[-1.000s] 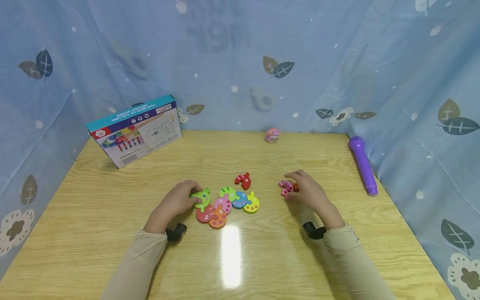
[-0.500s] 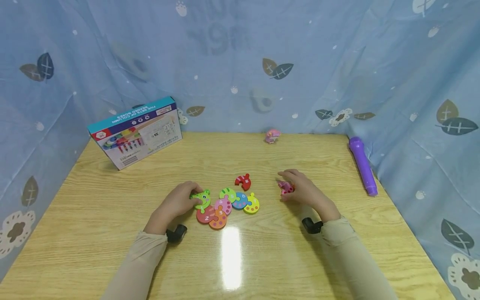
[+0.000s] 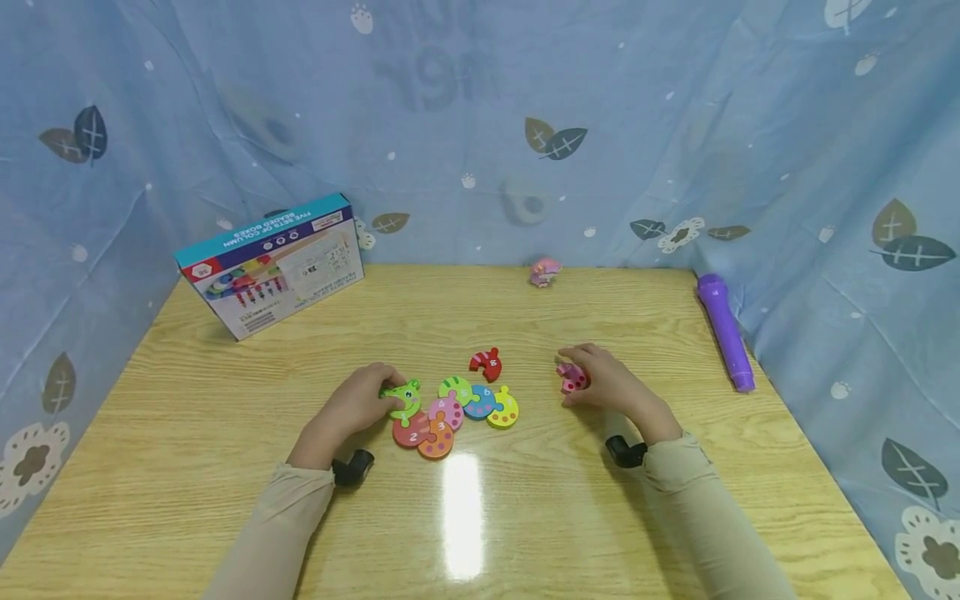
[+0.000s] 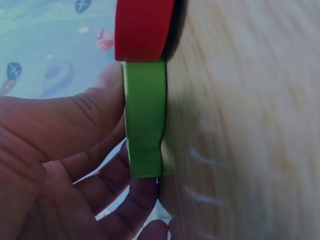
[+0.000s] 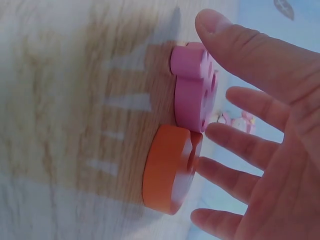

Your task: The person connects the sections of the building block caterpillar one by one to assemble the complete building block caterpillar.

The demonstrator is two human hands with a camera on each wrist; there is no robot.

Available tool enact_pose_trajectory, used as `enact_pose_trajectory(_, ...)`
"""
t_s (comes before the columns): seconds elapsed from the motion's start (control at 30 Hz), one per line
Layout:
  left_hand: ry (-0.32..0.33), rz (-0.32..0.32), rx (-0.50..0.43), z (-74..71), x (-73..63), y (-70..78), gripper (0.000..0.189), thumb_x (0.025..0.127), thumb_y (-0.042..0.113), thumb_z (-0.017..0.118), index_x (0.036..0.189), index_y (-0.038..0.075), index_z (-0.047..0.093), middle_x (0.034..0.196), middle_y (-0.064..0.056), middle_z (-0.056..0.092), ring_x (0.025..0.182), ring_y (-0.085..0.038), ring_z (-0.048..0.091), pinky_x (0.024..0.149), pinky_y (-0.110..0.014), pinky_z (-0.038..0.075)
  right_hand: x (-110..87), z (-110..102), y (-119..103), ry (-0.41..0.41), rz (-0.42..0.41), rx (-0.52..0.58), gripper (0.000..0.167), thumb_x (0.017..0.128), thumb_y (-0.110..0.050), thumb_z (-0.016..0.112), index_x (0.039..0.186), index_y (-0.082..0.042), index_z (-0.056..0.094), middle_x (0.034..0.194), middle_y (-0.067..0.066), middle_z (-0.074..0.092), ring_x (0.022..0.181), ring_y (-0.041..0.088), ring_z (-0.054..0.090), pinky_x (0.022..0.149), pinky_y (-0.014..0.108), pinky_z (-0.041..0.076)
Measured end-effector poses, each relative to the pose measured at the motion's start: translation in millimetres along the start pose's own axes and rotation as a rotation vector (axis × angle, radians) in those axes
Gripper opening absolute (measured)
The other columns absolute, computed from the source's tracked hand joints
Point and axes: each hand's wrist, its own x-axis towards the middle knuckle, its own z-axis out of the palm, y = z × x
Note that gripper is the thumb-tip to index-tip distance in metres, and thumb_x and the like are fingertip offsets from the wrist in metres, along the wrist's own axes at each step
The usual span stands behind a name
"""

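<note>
In the head view my left hand (image 3: 358,402) holds the green caterpillar-head puzzle piece (image 3: 407,398) on the table. The left wrist view shows the thumb and fingers against the green edge of that piece (image 4: 145,115). It joins a curved row of numbered pieces: red 2 (image 3: 409,432), orange 3, pink 4, green 5, blue 6 and yellow 7 (image 3: 504,409). My right hand (image 3: 611,383) hovers over a pink spotted piece (image 3: 574,381) with fingers spread and relaxed. An orange piece (image 5: 167,167) lies against the pink one in the right wrist view; the hand hides it from the head view.
A loose red piece numbered 8 (image 3: 489,363) lies behind the row. At the back left stands a beaded-toy box (image 3: 277,271). A small pink toy (image 3: 544,272) sits by the back edge, and a purple microphone-shaped toy (image 3: 726,333) lies along the right edge.
My right hand has shifted slightly left over the pink piece, covering the orange one in the head view. The left hand and the joined row have stayed in place.
</note>
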Motion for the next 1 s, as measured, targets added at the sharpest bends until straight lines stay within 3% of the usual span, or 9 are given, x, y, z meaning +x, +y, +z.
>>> enact_pose_trajectory(0.23,0.000,-0.007,0.009,0.4,0.7,1.2,0.023,0.083,0.012,0.068,0.103,0.004,0.062,0.103,-0.009,0.059,0.100,-0.025,0.054,0.090,-0.043,0.043,-3.2,3,-3,0.026,0.062,-0.076,0.069,0.075,-0.029,0.076,0.131,-0.001,0.047,0.124,0.023,0.049,0.112,0.041,0.047,0.092,0.054,0.039)
enact_pose_trajectory(0.4,0.002,-0.004,0.015,1.0,1.0,2.8,0.023,0.082,0.012,0.068,0.103,0.004,0.062,0.104,-0.009,0.059,0.101,-0.026,0.054,0.091,-0.044,0.042,-4.4,6,-4,0.065,0.095,-0.140,0.059,0.077,-0.031,0.074,0.125,-0.003,0.053,0.116,0.021,0.054,0.101,0.037,0.052,0.081,0.051,0.045)
enact_pose_trajectory(0.6,0.002,-0.006,0.009,0.9,0.9,2.3,0.022,0.082,0.012,0.068,0.103,0.004,0.063,0.104,-0.009,0.059,0.100,-0.025,0.054,0.091,-0.043,0.042,-1.4,11,-6,0.102,0.050,-0.178,0.042,0.076,-0.020,0.069,0.114,-0.005,0.060,0.105,0.016,0.057,0.086,0.028,0.054,0.069,0.043,0.048)
enact_pose_trajectory(1.0,0.002,-0.021,-0.003,1.6,0.5,0.0,0.021,0.083,0.012,0.068,0.102,0.005,0.062,0.102,-0.007,0.058,0.097,-0.023,0.053,0.089,-0.043,0.043,1.6,15,-10,0.096,-0.032,-0.169,0.039,0.078,-0.012,0.066,0.116,-0.005,0.061,0.104,0.014,0.057,0.082,0.024,0.052,0.066,0.037,0.047)
